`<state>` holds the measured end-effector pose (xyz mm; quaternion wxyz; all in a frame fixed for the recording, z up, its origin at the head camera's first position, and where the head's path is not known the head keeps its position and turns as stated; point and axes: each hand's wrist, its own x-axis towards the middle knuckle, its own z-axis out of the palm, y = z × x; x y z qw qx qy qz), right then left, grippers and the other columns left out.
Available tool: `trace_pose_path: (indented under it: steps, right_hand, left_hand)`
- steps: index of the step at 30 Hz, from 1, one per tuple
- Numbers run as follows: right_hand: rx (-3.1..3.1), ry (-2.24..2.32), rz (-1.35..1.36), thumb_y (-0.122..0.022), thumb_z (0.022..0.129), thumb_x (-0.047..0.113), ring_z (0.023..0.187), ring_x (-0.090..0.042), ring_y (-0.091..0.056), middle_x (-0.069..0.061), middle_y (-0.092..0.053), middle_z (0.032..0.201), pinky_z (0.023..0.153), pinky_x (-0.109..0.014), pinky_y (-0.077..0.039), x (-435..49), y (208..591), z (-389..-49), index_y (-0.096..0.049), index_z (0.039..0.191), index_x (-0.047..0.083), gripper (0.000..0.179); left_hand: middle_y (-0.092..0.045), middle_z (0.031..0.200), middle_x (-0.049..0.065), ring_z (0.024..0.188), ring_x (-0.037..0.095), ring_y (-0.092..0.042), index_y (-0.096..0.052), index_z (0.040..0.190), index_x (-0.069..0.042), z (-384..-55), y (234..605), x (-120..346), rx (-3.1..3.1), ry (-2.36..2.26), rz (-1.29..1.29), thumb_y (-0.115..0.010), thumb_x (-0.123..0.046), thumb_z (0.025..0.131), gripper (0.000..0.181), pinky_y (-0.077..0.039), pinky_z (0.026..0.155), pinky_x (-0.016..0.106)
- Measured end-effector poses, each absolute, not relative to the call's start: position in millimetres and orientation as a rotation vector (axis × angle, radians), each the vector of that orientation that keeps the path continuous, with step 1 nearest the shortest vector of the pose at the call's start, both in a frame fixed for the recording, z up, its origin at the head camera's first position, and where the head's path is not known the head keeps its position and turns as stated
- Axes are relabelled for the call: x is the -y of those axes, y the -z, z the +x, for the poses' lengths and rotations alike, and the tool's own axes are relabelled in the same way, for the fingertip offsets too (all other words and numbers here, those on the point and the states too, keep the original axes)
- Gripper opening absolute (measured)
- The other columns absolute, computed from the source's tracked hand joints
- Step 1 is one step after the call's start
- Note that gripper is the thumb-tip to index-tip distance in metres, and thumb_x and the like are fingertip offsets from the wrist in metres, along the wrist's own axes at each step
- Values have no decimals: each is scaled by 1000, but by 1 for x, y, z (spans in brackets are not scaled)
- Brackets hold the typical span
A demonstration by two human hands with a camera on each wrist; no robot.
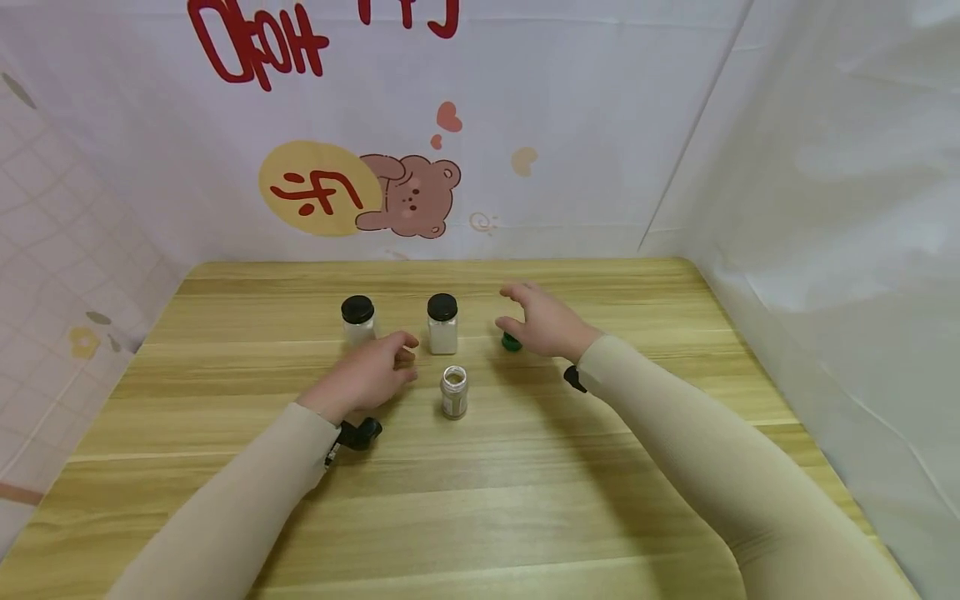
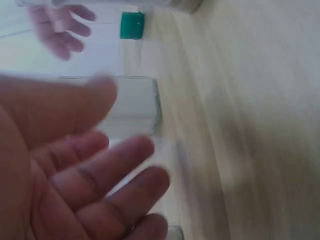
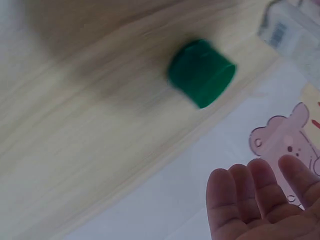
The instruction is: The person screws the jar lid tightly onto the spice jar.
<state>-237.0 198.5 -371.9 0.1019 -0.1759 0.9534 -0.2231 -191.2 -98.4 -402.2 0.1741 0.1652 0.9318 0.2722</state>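
A small uncapped glass jar stands upright near the middle of the wooden table. Left of it my left hand hovers with bent, spread fingers, holding nothing. A green cap lies on the table, partly hidden in the head view by my right hand. That hand is above and beside the cap, its fingers loosely extended and nothing in them. Behind the open jar stands a black-lidded jar of white contents. Another black-lidded jar is farther left, its lower part covered by my left hand.
The wooden table meets a white printed curtain at its back edge. Similar sheets hang at the left and right sides. A black wrist camera sits under my left wrist, close over the tabletop.
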Motion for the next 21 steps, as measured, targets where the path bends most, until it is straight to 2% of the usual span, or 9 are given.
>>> trace_pose_path:
  steps: [4, 9, 14, 21]
  right_hand:
    - [-2846, 530, -525, -66, 105, 37, 150, -39, -42, -21, -47, 159, 124, -53, -36, -205, 378, -236, -45, 156, 3, 64]
    - [-2845, 447, -521, -70, 102, 38, 149, -42, -42, -24, -47, 158, 124, -54, -36, -210, 383, -234, -44, 157, 3, 70]
    - [-2820, 412, -499, -71, 102, 40, 153, -42, -37, -22, -43, 162, 125, -54, -34, -215, 389, -233, -42, 158, 5, 72]
    - [-2782, 414, -473, -71, 101, 38, 152, -46, -36, -24, -42, 161, 123, -56, -37, -219, 396, -232, -43, 158, 5, 72]
  left_hand:
    - [-69, 138, 12, 132, 32, -64, -52, 148, -7, -182, 398, 103, -2573, -830, 548, -76, -24, 99, 56, -48, 113, 53]
    - [-63, 147, 9, 141, 32, -57, -50, 152, -11, -172, 399, 103, -2516, -850, 592, -82, -34, 94, 70, -42, 119, 54]
    - [-60, 152, 7, 144, 33, -53, -49, 154, -13, -166, 405, 100, -2550, -847, 612, -83, -42, 92, 76, -40, 121, 54]
    - [-63, 148, 5, 142, 28, -56, -50, 153, -14, -158, 410, 90, -2581, -832, 646, -81, -47, 92, 76, -43, 119, 53]
